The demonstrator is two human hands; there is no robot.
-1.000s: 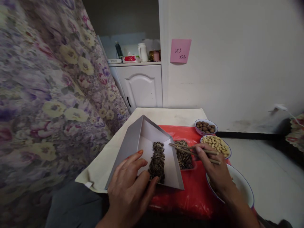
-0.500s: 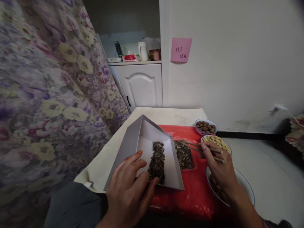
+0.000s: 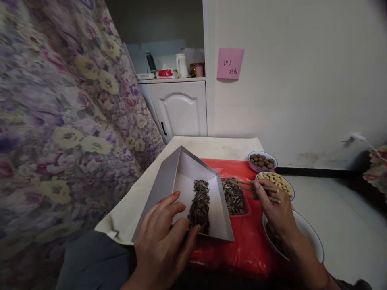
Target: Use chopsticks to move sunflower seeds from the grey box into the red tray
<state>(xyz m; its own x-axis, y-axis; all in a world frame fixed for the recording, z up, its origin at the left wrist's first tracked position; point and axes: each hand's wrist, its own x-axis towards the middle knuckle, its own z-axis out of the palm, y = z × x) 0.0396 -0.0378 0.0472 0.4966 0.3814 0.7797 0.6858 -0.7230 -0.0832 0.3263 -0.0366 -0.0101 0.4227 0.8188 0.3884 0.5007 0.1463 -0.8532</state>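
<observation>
My right hand (image 3: 276, 211) is closed around a pair of chopsticks (image 3: 273, 194). Their tips reach into the sunflower seeds (image 3: 233, 197) in a clear plastic container (image 3: 246, 208). Left of that stands a grey, house-shaped box (image 3: 220, 209), its inside facing up. A long dark pile of sunflower seeds (image 3: 199, 205) lies in it. My left hand (image 3: 165, 235) rests over the box's near left side, fingers bent and apart, the thumb by the pile's near end. Whether the chopstick tips hold a seed is too small to tell.
Along the right edge stand a bowl of round brown nuts (image 3: 265, 152), a bowl of peanuts (image 3: 292, 193) and a larger bowl (image 3: 314, 237), partly hidden by my right arm. Red plastic (image 3: 242, 249) covers part of the cream tablecloth (image 3: 217, 147). A floral curtain (image 3: 60, 121) hangs at left.
The chopsticks, held over the box's right edge a second ago, have moved right, and their tips are now in the seeds in the container. My left hand has barely moved.
</observation>
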